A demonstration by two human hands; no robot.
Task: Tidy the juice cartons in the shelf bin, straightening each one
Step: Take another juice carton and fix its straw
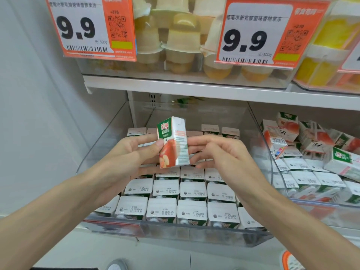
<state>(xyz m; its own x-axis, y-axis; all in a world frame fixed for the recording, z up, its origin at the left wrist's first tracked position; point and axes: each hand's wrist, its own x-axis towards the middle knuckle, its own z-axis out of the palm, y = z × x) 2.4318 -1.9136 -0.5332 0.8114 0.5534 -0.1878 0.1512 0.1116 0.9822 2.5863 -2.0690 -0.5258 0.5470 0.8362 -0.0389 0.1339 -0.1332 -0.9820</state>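
Carton (173, 143) upright, lifted above bin (194, 233), over its packed rows (192, 190). Left hand (134, 151) pinches carton's left edge, thumb on front; right hand (220, 154) grips the right side with curled fingers.

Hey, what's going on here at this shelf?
A person holds one juice carton roughly upright between the left hand and right hand, lifted above the clear shelf bin. The other cartons in that bin stand in tidy rows. In the neighbouring bin, jumbled cartons lie at all angles.
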